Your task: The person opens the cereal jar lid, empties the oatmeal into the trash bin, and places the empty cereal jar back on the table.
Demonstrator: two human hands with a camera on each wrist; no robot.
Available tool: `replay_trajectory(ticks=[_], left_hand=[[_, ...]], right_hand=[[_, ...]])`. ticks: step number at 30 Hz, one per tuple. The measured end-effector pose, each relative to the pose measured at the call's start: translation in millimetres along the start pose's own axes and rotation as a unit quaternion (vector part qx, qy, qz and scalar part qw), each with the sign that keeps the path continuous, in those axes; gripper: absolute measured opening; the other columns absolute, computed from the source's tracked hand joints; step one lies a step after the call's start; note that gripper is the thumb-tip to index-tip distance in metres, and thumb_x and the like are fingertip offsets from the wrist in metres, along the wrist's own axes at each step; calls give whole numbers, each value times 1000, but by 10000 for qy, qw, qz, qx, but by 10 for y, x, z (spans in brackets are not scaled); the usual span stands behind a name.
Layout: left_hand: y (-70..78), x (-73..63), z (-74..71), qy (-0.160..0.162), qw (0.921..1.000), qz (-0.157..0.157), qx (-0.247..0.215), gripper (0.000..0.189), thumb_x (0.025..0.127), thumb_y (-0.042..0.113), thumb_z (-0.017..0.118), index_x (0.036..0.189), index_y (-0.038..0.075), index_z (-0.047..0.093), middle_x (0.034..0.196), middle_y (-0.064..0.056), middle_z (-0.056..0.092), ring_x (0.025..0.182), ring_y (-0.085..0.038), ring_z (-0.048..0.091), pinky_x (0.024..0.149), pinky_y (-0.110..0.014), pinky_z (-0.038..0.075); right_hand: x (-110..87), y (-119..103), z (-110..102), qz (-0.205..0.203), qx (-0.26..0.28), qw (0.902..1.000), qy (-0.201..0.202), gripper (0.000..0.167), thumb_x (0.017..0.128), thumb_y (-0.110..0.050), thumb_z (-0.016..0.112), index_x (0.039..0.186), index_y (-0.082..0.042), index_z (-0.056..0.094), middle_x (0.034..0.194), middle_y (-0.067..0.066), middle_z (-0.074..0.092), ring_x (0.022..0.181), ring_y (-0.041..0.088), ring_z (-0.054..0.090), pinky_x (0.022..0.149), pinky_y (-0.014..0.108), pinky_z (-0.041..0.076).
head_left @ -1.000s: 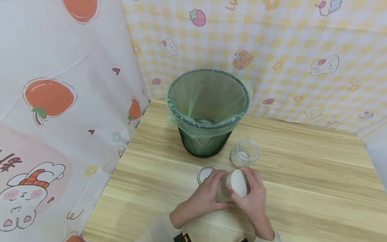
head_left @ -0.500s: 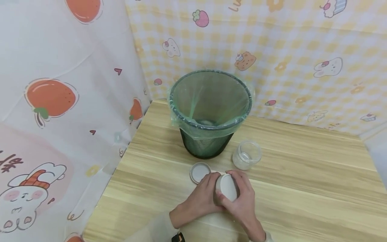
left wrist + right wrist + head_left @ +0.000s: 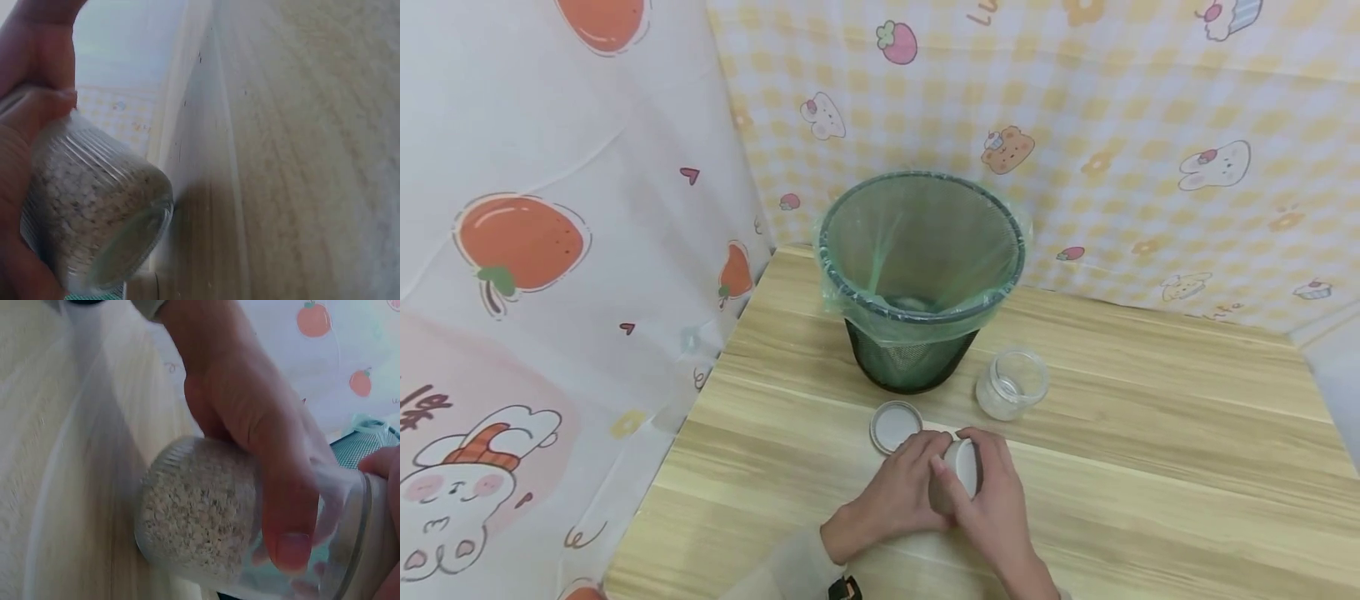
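A glass jar (image 3: 197, 515) partly filled with pale flakes like oats leans at a slant close over the table. My left hand (image 3: 891, 492) grips its body, with the thumb across the glass in the right wrist view. The ribbed lower part and base of the jar show in the left wrist view, beside the left-hand fingers (image 3: 31, 119). My right hand (image 3: 1000, 504) curls round the white lid (image 3: 968, 468) at the jar's top, covering much of its edge. Just beyond my left hand lies a round lid (image 3: 896, 427). An uncovered clear glass jar (image 3: 1011, 385) stands behind my right hand.
A black mesh wastebasket (image 3: 910, 362) lined with a green bag stands at the back of the wooden table (image 3: 1150, 433). Behind it hangs a yellow checked cloth (image 3: 1120, 108); a white printed cloth (image 3: 647, 108) covers the left side.
Both hands and the held jar have shifted a little left. The right hand has turned on the lid, whose top now shows narrower. The loose lid is less covered by the left hand.
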State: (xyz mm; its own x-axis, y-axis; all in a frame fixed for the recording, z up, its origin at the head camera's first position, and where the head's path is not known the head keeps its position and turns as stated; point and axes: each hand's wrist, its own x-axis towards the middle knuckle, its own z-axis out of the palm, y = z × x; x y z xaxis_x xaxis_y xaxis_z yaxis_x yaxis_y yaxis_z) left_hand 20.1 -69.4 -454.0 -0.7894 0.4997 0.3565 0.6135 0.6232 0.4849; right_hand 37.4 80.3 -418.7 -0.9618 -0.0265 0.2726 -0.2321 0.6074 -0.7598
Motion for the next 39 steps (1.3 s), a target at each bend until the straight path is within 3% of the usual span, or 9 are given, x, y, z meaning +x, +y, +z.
replay_trajectory(ticks=[4,8,14,18,23,26,32,35,39], left_hand=[[-37,-8,7,-81,9999,99,110,87,56,49,81,126,12,44,112,2,55,104,-10,53,90,-23,42],[-36,-19,7,41,9999,133,64,84,54,47,80,122,12,45,106,4,56,101,-9,53,88,-23,43],[-41,-8,47,261,9992,272,-141,88,53,45,82,126,12,44,108,3,56,99,-9,54,87,-21,44],[-77,-16,71,380,9973,621,-95,92,55,50,81,128,9,44,111,0,58,101,-11,57,88,-23,45],[-143,-36,47,52,9978,599,-288,97,57,52,81,135,11,42,121,1,57,109,-11,55,91,-25,44],[-170,-62,24,-37,9975,381,-590,98,57,48,83,137,12,41,123,1,57,108,-9,55,91,-24,44],[-153,-77,16,171,9966,273,-757,92,55,45,84,131,10,45,116,0,59,101,-11,58,87,-23,46],[-136,-68,39,358,9970,432,-528,89,54,48,84,125,9,47,110,0,59,96,-10,58,84,-22,47],[-135,-90,80,542,9967,502,-331,93,54,52,84,126,8,45,107,0,59,93,-10,58,82,-21,47]], right_hand=[[-37,-72,19,492,-103,9987,7,45,80,-32,77,115,-13,56,109,0,55,87,18,57,66,40,48],[-55,-104,32,440,-219,9987,127,42,81,-32,75,114,-13,57,105,1,56,84,20,59,64,39,48],[-42,-53,20,-142,-18,9991,411,38,79,-18,75,112,-9,59,105,1,58,89,17,57,65,41,48],[-62,8,33,-490,176,9969,596,38,77,-15,76,111,-9,61,106,1,59,93,16,56,69,35,48],[-18,83,90,-1647,806,9798,798,35,77,-19,75,107,-3,64,106,10,62,96,24,59,86,24,43],[41,98,111,-2038,995,9720,607,35,79,-23,73,106,-3,65,107,11,62,97,26,60,92,22,40],[100,87,68,-2034,751,9757,302,34,80,-26,72,108,-8,65,111,9,61,101,23,59,91,21,40],[88,82,-29,-1945,266,9805,-42,40,80,-31,73,114,-12,64,117,7,59,105,22,58,86,29,46],[52,44,-227,-1346,-926,9824,-905,65,76,-53,73,132,-25,54,128,-2,52,105,20,58,61,42,50]])
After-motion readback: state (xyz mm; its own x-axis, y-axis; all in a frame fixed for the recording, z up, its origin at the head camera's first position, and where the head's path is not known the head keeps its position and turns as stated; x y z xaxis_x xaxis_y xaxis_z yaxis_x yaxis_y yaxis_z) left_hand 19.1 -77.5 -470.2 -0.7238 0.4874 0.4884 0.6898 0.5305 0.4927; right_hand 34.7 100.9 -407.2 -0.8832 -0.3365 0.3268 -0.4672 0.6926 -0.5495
